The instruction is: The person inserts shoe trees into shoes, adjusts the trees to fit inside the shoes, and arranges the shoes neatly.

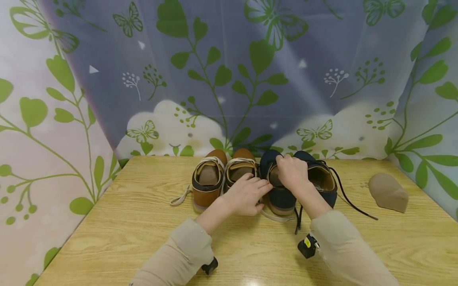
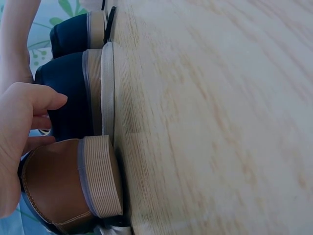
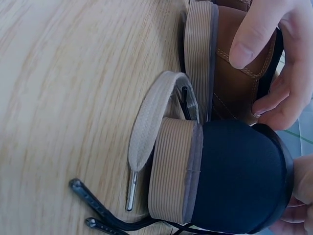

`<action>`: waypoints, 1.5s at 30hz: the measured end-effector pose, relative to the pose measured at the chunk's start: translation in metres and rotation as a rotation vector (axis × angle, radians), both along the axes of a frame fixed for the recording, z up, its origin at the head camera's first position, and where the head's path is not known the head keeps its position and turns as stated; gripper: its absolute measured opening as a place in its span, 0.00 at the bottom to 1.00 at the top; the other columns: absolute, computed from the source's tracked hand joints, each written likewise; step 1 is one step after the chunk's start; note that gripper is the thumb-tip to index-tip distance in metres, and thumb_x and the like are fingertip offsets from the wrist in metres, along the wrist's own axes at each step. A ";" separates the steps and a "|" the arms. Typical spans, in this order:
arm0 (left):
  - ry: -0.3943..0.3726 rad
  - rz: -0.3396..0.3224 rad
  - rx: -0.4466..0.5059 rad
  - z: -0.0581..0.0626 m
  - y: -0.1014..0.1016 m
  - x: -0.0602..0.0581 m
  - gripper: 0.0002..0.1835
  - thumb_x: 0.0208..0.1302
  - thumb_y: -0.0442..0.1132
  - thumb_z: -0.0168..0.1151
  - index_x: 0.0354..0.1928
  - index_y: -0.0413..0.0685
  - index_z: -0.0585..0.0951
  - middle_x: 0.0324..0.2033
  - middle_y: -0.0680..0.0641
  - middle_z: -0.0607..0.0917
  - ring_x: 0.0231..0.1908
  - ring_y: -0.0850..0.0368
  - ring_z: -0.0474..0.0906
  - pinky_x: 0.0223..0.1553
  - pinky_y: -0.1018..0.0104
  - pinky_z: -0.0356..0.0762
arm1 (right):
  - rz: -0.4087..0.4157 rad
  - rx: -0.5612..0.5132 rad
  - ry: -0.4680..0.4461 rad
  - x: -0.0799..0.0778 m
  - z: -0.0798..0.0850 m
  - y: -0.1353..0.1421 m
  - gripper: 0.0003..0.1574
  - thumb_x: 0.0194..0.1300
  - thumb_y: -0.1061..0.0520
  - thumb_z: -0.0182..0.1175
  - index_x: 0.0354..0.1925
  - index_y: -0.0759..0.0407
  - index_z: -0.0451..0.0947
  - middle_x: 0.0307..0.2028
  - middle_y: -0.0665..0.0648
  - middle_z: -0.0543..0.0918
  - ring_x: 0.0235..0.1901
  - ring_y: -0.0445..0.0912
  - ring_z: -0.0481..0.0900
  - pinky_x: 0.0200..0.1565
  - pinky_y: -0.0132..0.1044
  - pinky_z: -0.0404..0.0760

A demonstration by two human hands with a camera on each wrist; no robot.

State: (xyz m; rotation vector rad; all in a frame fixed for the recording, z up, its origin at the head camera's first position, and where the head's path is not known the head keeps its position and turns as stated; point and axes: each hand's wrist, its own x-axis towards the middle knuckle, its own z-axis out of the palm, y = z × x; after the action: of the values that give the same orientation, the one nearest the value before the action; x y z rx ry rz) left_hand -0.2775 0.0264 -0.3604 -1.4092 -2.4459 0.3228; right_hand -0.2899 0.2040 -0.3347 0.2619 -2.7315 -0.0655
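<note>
In the head view, my right hand (image 1: pixel 292 171) reaches over the left navy shoe (image 1: pixel 282 198), its fingers curled at the front of the opening and holding the shoe there; the fingertips are partly hidden. My left hand (image 1: pixel 247 194) stretches its fingers across the gap between the right brown shoe (image 1: pixel 236 180) and this navy shoe. In the left wrist view its thumb (image 2: pixel 54 99) lies along the navy heel (image 2: pixel 71 107). The right navy shoe (image 1: pixel 327 190) stands beside, black laces (image 1: pixel 352 202) trailing. At the left end sits another brown shoe (image 1: pixel 207 194).
A taupe piece (image 1: pixel 388 192) with one rounded end lies on the wooden table (image 1: pixel 125 226) at right. Cream laces (image 1: pixel 180 197) trail beside the brown shoes. Leaf-patterned cloth (image 1: pixel 222 79) hangs behind the row and along both sides.
</note>
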 end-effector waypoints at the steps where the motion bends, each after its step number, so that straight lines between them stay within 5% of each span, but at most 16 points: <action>1: 0.002 -0.001 0.000 0.000 0.000 0.000 0.32 0.62 0.55 0.55 0.66 0.54 0.67 0.61 0.53 0.71 0.59 0.56 0.66 0.61 0.55 0.57 | -0.002 0.003 -0.002 0.000 0.000 0.000 0.09 0.56 0.61 0.65 0.31 0.64 0.74 0.24 0.61 0.73 0.14 0.50 0.68 0.16 0.41 0.69; 18: 0.030 -0.033 0.027 0.001 -0.001 0.000 0.31 0.61 0.55 0.57 0.65 0.53 0.68 0.60 0.53 0.72 0.58 0.56 0.68 0.60 0.56 0.59 | -0.012 -0.007 -0.055 -0.001 0.004 0.002 0.14 0.57 0.58 0.65 0.38 0.65 0.76 0.28 0.63 0.75 0.17 0.51 0.71 0.18 0.43 0.72; 26: 0.047 -0.041 0.067 0.001 0.000 -0.001 0.28 0.62 0.52 0.55 0.63 0.52 0.71 0.56 0.53 0.74 0.54 0.57 0.71 0.56 0.58 0.62 | 0.049 -0.109 -0.144 0.003 0.011 0.010 0.09 0.59 0.58 0.63 0.28 0.59 0.72 0.24 0.56 0.72 0.18 0.49 0.69 0.19 0.39 0.69; 32: 0.066 -0.023 0.062 0.001 0.004 0.001 0.26 0.64 0.53 0.52 0.62 0.52 0.71 0.54 0.53 0.75 0.52 0.57 0.72 0.54 0.59 0.63 | 0.069 -0.194 -0.172 0.010 0.016 0.014 0.03 0.60 0.61 0.59 0.31 0.60 0.75 0.25 0.55 0.74 0.17 0.47 0.70 0.20 0.39 0.69; 45: 0.095 -0.046 0.076 0.004 0.013 0.005 0.29 0.65 0.56 0.52 0.66 0.56 0.67 0.59 0.55 0.72 0.57 0.57 0.67 0.56 0.59 0.63 | 0.018 -0.295 -0.190 0.024 0.027 0.038 0.17 0.66 0.48 0.55 0.34 0.60 0.78 0.24 0.54 0.77 0.17 0.44 0.71 0.18 0.37 0.68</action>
State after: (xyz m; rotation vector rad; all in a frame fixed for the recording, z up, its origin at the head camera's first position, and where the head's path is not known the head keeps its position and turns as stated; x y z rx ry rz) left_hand -0.2726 0.0392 -0.3565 -1.3839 -2.3207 0.2768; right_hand -0.2662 0.2421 -0.3078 0.2175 -2.8757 0.3835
